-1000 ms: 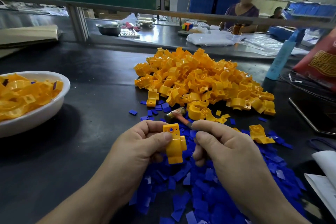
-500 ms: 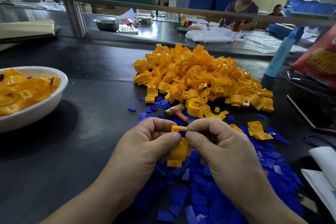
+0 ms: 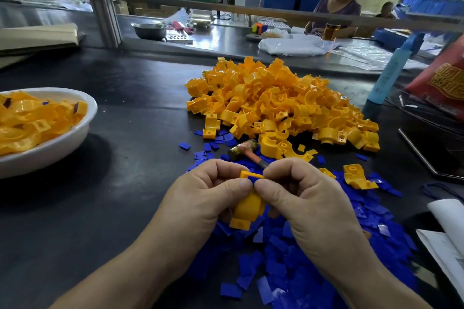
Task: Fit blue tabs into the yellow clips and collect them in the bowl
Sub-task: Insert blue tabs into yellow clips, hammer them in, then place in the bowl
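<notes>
Workshop table (image 3: 125, 208), dark and scuffed, is seen from above, with a second, metal table beyond a rail at its far edge, where a seated person (image 3: 336, 7) is occupied. A large heap of yellow clips (image 3: 276, 103) is piled toward the far edge, right of centre. A spread of blue tabs (image 3: 313, 246) is scattered from the foot of that heap down to the near edge. A white bowl (image 3: 62, 143), filled with yellow clips, some showing blue tabs, is set at the left edge, well apart from the heap.

Both hands are raised just above the tabs, near the near edge. One yellow clip (image 3: 247, 211) is gripped by the left hand (image 3: 200, 203), whose fingers (image 3: 238, 185) are curled tightly round its upper part. A blue tab (image 3: 254, 178) is pinched against the clip's top end by the thumb and forefinger of the right hand (image 3: 308, 208), the other fingers being curled under.

A small hammer (image 3: 247, 152) is laid between the heap and the hands, its handle running under the right knuckles; whether it is held cannot be told. A single loose clip (image 3: 356, 178) is left on the tabs beside the right hand.
</notes>
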### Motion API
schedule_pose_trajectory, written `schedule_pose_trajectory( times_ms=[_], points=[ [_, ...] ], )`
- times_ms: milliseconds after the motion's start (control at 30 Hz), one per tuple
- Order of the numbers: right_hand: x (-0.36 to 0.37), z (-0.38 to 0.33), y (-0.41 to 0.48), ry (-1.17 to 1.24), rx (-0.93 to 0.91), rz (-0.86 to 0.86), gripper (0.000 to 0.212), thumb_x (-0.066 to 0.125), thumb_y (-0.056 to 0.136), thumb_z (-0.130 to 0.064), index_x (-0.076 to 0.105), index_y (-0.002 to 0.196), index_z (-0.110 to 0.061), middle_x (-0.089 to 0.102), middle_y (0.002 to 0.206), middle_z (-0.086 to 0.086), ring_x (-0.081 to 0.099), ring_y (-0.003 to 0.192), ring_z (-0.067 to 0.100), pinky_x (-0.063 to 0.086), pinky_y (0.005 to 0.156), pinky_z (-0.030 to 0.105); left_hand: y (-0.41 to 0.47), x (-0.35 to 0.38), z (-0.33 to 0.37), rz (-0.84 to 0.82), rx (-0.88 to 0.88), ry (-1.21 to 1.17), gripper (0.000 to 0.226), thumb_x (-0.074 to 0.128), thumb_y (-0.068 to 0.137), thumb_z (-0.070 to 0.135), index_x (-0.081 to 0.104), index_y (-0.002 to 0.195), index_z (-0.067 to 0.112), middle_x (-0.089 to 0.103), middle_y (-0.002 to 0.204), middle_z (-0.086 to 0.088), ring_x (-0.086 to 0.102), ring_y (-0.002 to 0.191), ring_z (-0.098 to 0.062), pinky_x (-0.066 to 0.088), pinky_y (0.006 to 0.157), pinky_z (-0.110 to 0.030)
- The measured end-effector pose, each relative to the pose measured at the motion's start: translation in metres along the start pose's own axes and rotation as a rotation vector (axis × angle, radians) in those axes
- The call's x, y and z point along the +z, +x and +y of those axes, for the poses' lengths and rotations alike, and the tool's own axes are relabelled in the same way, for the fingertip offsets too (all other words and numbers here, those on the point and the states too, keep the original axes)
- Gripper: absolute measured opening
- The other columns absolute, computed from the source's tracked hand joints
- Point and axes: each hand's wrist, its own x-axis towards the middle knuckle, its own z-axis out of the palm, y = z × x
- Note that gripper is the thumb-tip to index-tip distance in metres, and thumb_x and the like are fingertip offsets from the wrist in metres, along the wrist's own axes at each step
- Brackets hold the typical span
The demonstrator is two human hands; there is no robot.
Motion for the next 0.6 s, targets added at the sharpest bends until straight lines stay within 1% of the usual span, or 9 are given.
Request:
schedule_pose_trajectory(
  times_ms=[67,133,200,267,333,433,533,600],
  points=[
    [0.0006,-0.0009,-0.0012,-0.091,-0.07,0.026,0.013,0.06,0.073,-0.044,0.062,0.085,-0.039,0.062,0.089,-0.015,0.061,0.079,0.004,0.051,0.061,0.013,0.001,-0.0002,-0.0013,-0.009,-0.01,-0.024,0.036,0.078,0.063,0.048,0.074,0.095,0.031,0.076,0.097,-0.009,0.073,0.09,-0.032,0.059,0.071,-0.046],
    [0.0014,-0.0022,-0.0024,-0.178,-0.13,0.04,0.015,0.056,0.074,-0.048,0.063,0.083,-0.038,0.06,0.094,-0.018,0.059,0.089,0.003,0.049,0.066,0.01,0.0007,-0.0005,-0.0026,-0.017,-0.011,-0.028,0.03,0.077,0.068,0.043,0.074,0.096,0.03,0.076,0.098,-0.01,0.072,0.091,-0.035,0.058,0.076,-0.052],
    [0.0015,-0.0024,-0.0024,-0.159,-0.114,0.037,0.015,0.057,0.073,-0.049,0.063,0.082,-0.039,0.06,0.095,-0.019,0.058,0.092,0.002,0.049,0.066,0.009,-0.0004,-0.0005,-0.0026,-0.029,0.003,-0.024,0.026,0.075,0.072,0.04,0.074,0.096,0.029,0.076,0.097,-0.01,0.072,0.091,-0.034,0.059,0.076,-0.052],
    [0.0011,-0.0015,-0.0012,-0.111,-0.05,0.022,0.019,0.058,0.071,-0.05,0.062,0.087,-0.04,0.06,0.093,-0.019,0.06,0.087,0.004,0.051,0.065,0.014,-0.0014,0.0005,-0.0012,-0.04,0.018,-0.026,0.024,0.075,0.073,0.038,0.074,0.095,0.028,0.076,0.096,-0.011,0.073,0.087,-0.032,0.061,0.07,-0.045],
    [0.0009,-0.001,-0.0001,-0.009,0.038,-0.021,0.027,0.06,0.069,-0.05,0.061,0.094,-0.04,0.061,0.091,-0.016,0.062,0.083,0.006,0.054,0.065,0.02,-0.0021,0.0019,0.0002,-0.034,0.036,-0.039,0.022,0.075,0.074,0.035,0.075,0.093,0.025,0.076,0.092,-0.011,0.073,0.082,-0.029,0.06,0.065,-0.041],
    [0.0009,-0.0032,0.0,0.227,0.127,-0.1,0.02,0.065,0.071,-0.038,0.066,0.091,-0.034,0.068,0.085,-0.01,0.067,0.074,0.007,0.053,0.061,0.017,-0.0022,0.0033,0.0011,-0.026,0.055,-0.031,0.017,0.072,0.076,0.033,0.075,0.09,0.025,0.075,0.086,-0.01,0.072,0.076,-0.028,0.058,0.062,-0.038],
    [0.0,-0.0037,0.0,0.321,0.144,-0.102,0.018,0.067,0.071,-0.032,0.069,0.088,-0.026,0.071,0.083,-0.004,0.069,0.075,0.01,0.054,0.062,0.018,-0.0023,0.0037,0.001,-0.028,0.058,-0.003,0.017,0.07,0.076,0.033,0.075,0.09,0.027,0.074,0.086,-0.011,0.069,0.076,-0.03,0.056,0.063,-0.038],
    [-0.0005,-0.0033,0.0004,0.356,0.153,-0.106,0.018,0.068,0.071,-0.029,0.07,0.088,-0.023,0.071,0.082,-0.003,0.069,0.074,0.011,0.054,0.062,0.019,-0.0034,0.0041,0.0022,-0.031,0.066,-0.002,0.016,0.069,0.076,0.031,0.075,0.09,0.026,0.073,0.083,-0.009,0.067,0.075,-0.027,0.056,0.064,-0.04]
  ],
)
